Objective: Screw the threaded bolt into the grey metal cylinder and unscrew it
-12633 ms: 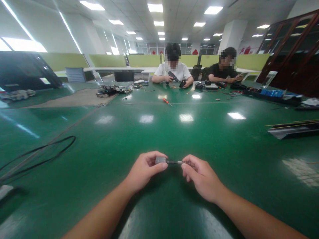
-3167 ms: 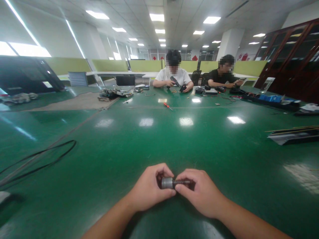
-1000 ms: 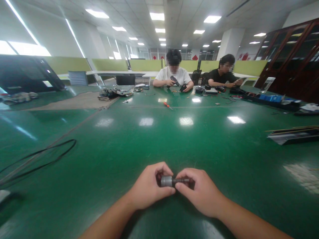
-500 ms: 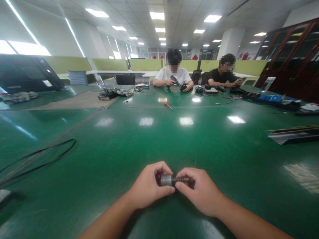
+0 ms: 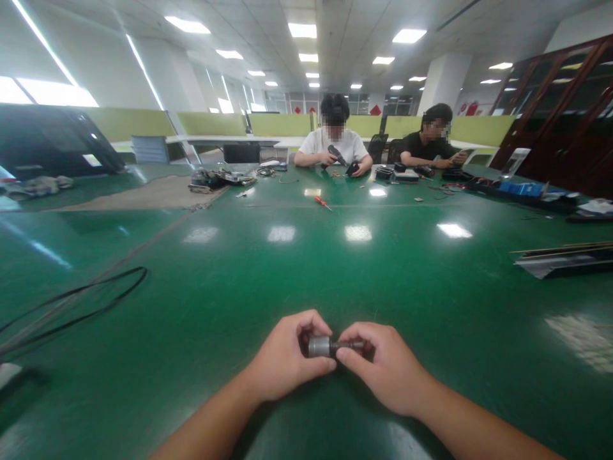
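A small motor-like metal cylinder (image 5: 319,347) with a thin, dark, ridged shaft (image 5: 348,345) is held level, low in the head view. My left hand (image 5: 292,358) is closed round the cylinder, thumb below and fingers above, and hides its left end. My right hand (image 5: 383,361) pinches the shaft between thumb and fingers, near where it meets the cylinder. The shaft's tip points into my right palm. Whether the ridges are a thread, a worm or a spring is too small to tell.
The green table (image 5: 268,275) spreads ahead. An orange-handled screwdriver (image 5: 322,202) lies farther off, a black cable (image 5: 119,287) at left, dark metal strips (image 5: 565,259) at right. Two people sit opposite; one holds a power drill (image 5: 336,155). Electronic parts (image 5: 220,177) are piled back left.
Since the oldest frame, my hands have come nearer together and lower in view, and the right has slid along the shaft toward the cylinder. Over the last second they have barely moved.
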`<state>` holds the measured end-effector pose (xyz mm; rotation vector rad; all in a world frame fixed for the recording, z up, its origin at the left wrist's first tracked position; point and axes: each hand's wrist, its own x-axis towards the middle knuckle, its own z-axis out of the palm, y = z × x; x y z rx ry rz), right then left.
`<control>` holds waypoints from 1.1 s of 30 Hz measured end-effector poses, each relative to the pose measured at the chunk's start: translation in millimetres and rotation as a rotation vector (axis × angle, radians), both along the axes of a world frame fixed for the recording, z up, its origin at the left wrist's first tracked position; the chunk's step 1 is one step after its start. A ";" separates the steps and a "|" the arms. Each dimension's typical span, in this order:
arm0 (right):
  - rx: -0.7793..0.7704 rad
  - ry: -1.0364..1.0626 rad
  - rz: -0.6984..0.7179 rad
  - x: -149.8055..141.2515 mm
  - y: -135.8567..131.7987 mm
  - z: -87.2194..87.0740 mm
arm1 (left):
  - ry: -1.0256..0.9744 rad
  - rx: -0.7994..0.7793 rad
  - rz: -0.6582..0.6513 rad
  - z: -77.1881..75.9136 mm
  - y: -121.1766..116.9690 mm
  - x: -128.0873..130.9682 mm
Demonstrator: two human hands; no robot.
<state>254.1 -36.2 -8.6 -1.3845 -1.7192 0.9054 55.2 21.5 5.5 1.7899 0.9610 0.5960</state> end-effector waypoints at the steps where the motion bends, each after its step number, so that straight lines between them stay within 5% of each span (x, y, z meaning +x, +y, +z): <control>1: -0.001 0.002 -0.001 0.0 0.1 0.0 | 0.002 0.002 0.000 -0.4 0.1 -0.2; 33: -0.010 -0.001 -0.009 0.2 0.9 -0.8 | -0.005 -0.006 0.007 3.1 0.1 1.4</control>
